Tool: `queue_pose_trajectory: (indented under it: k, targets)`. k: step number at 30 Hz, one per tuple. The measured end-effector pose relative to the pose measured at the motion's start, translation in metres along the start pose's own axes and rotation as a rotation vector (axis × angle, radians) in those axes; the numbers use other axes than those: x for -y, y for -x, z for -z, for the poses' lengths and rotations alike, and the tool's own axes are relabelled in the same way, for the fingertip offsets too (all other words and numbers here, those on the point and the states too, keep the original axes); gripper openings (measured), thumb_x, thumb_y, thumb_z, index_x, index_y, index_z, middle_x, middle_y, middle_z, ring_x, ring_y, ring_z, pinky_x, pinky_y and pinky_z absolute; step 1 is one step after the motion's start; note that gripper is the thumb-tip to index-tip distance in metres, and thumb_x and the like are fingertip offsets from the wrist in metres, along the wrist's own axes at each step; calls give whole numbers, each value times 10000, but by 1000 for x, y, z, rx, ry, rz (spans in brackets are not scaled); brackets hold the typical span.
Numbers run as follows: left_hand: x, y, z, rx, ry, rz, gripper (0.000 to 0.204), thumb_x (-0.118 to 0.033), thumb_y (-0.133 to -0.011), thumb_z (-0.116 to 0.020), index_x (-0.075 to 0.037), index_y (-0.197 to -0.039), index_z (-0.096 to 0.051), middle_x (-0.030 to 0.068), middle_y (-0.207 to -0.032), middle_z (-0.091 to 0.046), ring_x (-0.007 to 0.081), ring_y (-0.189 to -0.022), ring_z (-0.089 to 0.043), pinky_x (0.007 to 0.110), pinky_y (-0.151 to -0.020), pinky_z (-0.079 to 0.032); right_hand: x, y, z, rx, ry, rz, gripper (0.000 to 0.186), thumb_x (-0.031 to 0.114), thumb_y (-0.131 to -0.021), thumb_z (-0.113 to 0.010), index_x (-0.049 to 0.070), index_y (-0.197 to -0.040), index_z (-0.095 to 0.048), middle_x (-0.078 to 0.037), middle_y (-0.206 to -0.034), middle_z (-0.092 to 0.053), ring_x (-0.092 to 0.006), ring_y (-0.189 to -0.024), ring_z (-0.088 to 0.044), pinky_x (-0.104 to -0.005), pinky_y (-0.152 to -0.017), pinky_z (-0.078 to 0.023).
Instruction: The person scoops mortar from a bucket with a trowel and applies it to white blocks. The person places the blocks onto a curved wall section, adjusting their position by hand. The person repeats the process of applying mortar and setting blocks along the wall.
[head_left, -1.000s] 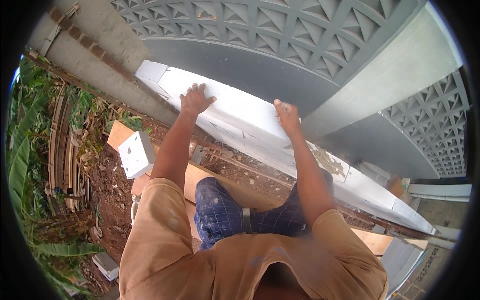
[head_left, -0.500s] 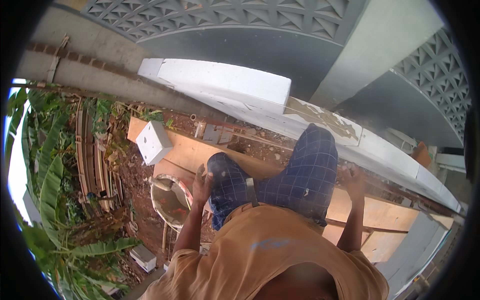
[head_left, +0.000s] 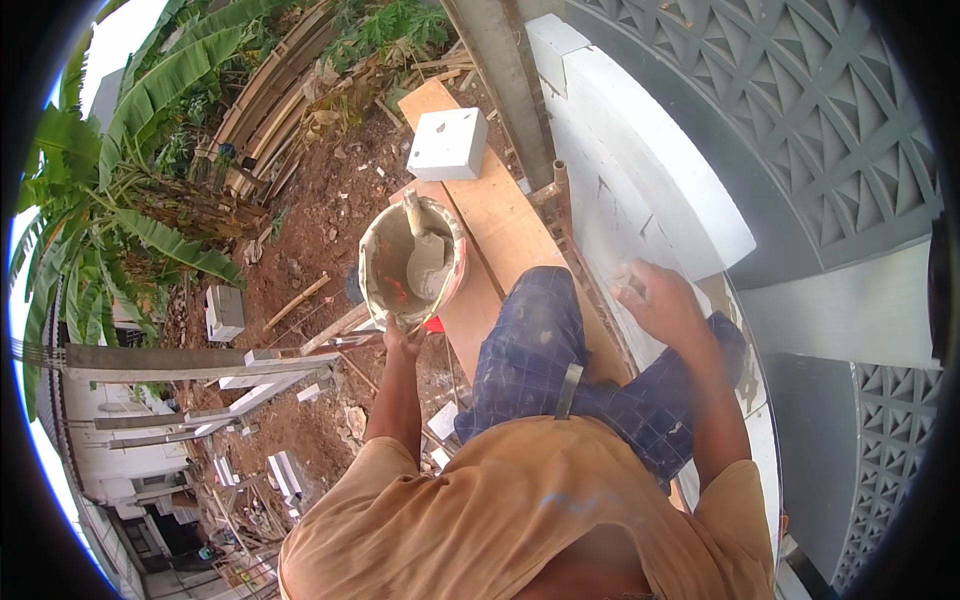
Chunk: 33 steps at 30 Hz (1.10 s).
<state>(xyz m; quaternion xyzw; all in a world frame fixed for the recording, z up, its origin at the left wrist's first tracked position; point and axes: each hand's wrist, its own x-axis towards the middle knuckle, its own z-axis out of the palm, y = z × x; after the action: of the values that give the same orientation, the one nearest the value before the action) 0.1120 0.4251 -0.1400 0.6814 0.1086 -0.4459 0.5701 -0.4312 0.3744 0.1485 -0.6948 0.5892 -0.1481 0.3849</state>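
My left hand (head_left: 402,337) is closed at the near rim of a mortar-smeared bucket (head_left: 371,285); its fingers are partly hidden. Inside the bucket leans a trowel (head_left: 426,262), its crusted handle against the far rim, with grey mortar around the blade. My right hand (head_left: 652,300) hangs above my right thigh, near the white block wall (head_left: 640,190). Its fingers are loosely bent and apart, slightly blurred, and nothing shows in them. A white block (head_left: 446,143) lies on the wooden planks (head_left: 500,215) beyond the bucket.
A patterned grey wall (head_left: 790,110) rises behind the blocks on the right. On the left are reddish soil (head_left: 310,200), stacked boards (head_left: 275,100), banana leaves (head_left: 180,85) and timber beams (head_left: 200,362). A metal pipe (head_left: 562,190) stands beside the planks.
My view has turned left, bringing the lower yard into sight. My left hand has gone from beside my knee to the bucket rim. My right hand has come forward over my thigh.
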Motion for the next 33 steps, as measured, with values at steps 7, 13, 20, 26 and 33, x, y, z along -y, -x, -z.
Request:
queue_pose_trajectory:
  k: [7, 13, 20, 26, 33]
  targets:
    - [7, 19, -24, 117, -113, -115, 384, -320, -1072, -526, -189, -1420, -432, 86, -1308, -613, 306, -1099, -667, 510, -829, -624, 31, -175, -106, 556, 399, 360, 389, 362, -922, -680, 75, -1184, -673, -168, -1131, -728, -353, -1072, -687, -465, -911, -534]
    - [-11, 3, 12, 110, -259, -270, 315, -257, -1021, -637, -178, -1313, -550, 0, -1076, -645, 181, -880, -657, 390, -657, -585, 94, -283, -187, 356, 470, 479, 707, 370, -921, -690, 73, -1495, -403, -242, -1385, -574, -414, -1211, -606, -498, -995, -507]
    - [-39, 61, -8, 125, -506, -375, 338, -118, -981, -679, 22, -1261, -553, 103, -1087, -684, 190, -931, -673, 346, -808, -564, 20, -304, -245, 333, -702, -116, 687, 516, -992, -557, 33, -1462, -422, -232, -1367, -594, -442, -1144, -635, -460, -954, -525]
    - [13, 44, 27, -14, -250, -414, 357, -96, -951, -711, 34, -1250, -566, 130, -1086, -697, 205, -916, -679, 352, -809, -551, -119, -112, -316, 621, 341, 156, 508, 416, -978, -537, -2, -1263, -495, -286, -1285, -582, -471, -1045, -642, -539, -916, -500]
    - [26, 37, 18, -131, -284, -496, 354, -49, -940, -694, 40, -1265, -583, 128, -1092, -708, 196, -934, -668, 350, -826, -533, -179, -45, -326, 429, 267, 86, 429, 253, -961, -529, 1, -1306, -492, -257, -1187, -611, -463, -1014, -658, -548, -844, -536]
